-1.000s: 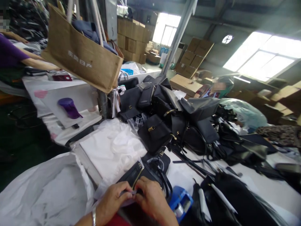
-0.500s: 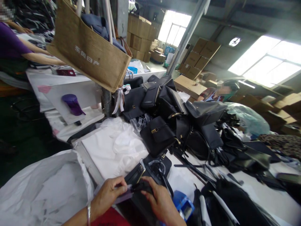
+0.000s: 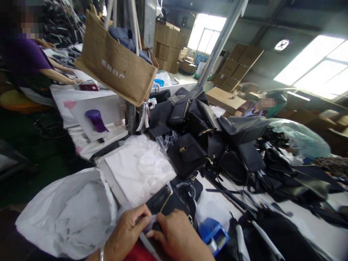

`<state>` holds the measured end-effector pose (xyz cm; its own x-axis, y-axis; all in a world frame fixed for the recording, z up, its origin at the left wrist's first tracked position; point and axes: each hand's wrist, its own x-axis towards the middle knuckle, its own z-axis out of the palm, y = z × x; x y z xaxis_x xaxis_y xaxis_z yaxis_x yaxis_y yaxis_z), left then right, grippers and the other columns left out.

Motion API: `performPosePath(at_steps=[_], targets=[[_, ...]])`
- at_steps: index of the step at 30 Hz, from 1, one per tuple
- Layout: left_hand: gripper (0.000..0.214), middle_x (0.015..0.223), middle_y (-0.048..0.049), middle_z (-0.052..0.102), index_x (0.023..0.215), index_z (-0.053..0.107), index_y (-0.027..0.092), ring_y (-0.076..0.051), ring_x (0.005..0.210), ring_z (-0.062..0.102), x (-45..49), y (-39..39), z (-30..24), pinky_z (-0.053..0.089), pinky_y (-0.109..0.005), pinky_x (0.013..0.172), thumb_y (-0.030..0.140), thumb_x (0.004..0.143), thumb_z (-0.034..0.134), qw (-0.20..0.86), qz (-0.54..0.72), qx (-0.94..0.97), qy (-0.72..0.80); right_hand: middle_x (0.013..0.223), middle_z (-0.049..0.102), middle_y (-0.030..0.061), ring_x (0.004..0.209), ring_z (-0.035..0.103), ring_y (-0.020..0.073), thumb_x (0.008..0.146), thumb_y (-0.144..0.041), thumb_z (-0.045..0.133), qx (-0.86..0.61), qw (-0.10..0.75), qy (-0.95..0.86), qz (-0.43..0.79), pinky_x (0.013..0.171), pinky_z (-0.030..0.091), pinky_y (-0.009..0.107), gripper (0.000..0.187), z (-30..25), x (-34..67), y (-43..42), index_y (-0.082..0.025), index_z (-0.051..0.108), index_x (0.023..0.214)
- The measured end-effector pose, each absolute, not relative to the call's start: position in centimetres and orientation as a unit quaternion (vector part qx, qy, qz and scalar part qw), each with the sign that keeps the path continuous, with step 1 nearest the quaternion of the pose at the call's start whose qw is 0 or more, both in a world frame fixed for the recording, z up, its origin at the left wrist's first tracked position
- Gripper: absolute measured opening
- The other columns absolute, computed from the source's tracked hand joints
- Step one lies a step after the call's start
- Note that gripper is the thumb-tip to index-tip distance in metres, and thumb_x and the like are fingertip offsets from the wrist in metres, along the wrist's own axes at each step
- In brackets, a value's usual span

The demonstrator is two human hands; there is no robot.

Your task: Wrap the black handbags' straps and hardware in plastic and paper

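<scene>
My left hand [image 3: 129, 229] pinches a thin strip of clear plastic film [image 3: 147, 227] between thumb and fingertips. Close beside it, my right hand [image 3: 178, 232] has its thumb and fingers closed on the same film. A black handbag [image 3: 179, 203] with a gold zipper lies just beyond and partly under my hands, which hide its near side. Right of my right hand stands a blue tape dispenser [image 3: 213, 233]. On the left, an open white sack [image 3: 67, 214] holds pale, crumpled material.
White sheets [image 3: 136, 166] lie beyond my hands. Many black bags [image 3: 187, 148] are heaped across the table. A tan tote [image 3: 115, 69] hangs from a post [image 3: 131, 119]. At left a person in purple [image 3: 32, 58] works at another table; another person [image 3: 251, 108] sits behind the heap.
My right hand has turned over and moved in against my left, its fingers now closed on the film. The dark part it held before is no longer visible. The view has swung slightly left.
</scene>
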<state>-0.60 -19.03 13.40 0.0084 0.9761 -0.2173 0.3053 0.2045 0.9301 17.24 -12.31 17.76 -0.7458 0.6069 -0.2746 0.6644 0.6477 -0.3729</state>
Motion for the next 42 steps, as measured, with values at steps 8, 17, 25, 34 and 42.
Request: performPosePath(at_steps=[8,17,25,34,42], targets=[[0.027,0.07,0.0019,0.058,0.077,0.056,0.021,-0.016,0.067,0.055,-1.2,-21.0,12.9,0.039,-0.023,0.065,0.037,0.094,0.041,0.411,0.348,0.533,0.653,0.083,0.061,-0.0029,0.075,0.057,0.0154,0.077,-0.046,0.069,0.361,-0.05,0.746,-0.558,0.064,0.041,0.023,0.045,15.5,20.0,-13.2,-0.026,0.051,0.113],[0.029,0.077,-0.0016,0.066,0.081,0.064,0.021,-0.018,0.072,0.059,-0.1,-22.9,13.4,0.045,-0.024,0.069,0.04,0.092,0.044,0.449,0.37,0.519,0.626,0.077,0.06,-0.0042,0.07,0.055,0.0117,0.091,-0.034,0.052,0.335,-0.085,0.771,-0.535,0.063,0.038,0.021,0.012,17.8,21.0,-14.1,-0.022,0.056,0.092],[0.029,0.089,-0.0027,0.07,0.088,0.066,0.022,-0.019,0.084,0.062,0.5,-23.5,14.2,0.046,-0.025,0.079,0.04,0.093,0.044,0.499,0.355,0.528,0.588,0.083,0.066,-0.003,0.076,0.06,0.0135,0.09,-0.028,0.053,0.337,-0.04,0.834,-0.435,0.066,0.038,0.021,0.01,20.4,21.7,-14.6,-0.025,0.06,0.097],[0.026,0.101,-0.0028,0.071,0.09,0.066,0.024,-0.02,0.093,0.063,1.1,-23.9,13.9,0.045,-0.025,0.083,0.04,0.094,0.045,0.501,0.351,0.534,0.584,0.09,0.066,-0.0017,0.079,0.062,0.0151,0.084,-0.019,0.055,0.354,-0.014,0.873,-0.335,0.067,0.038,0.022,0.015,20.5,21.7,-15.9,-0.026,0.057,0.097],[0.032,0.075,0.0,0.063,0.079,0.059,0.021,-0.017,0.072,0.058,1.9,-23.6,13.2,0.043,-0.023,0.067,0.042,0.095,0.041,0.489,0.355,0.542,0.583,0.092,0.065,0.0013,0.083,0.062,0.0172,0.082,-0.014,0.052,0.355,-0.021,0.873,-0.334,0.069,0.04,0.023,0.016,18.0,19.2,-17.0,-0.021,0.052,0.097]])
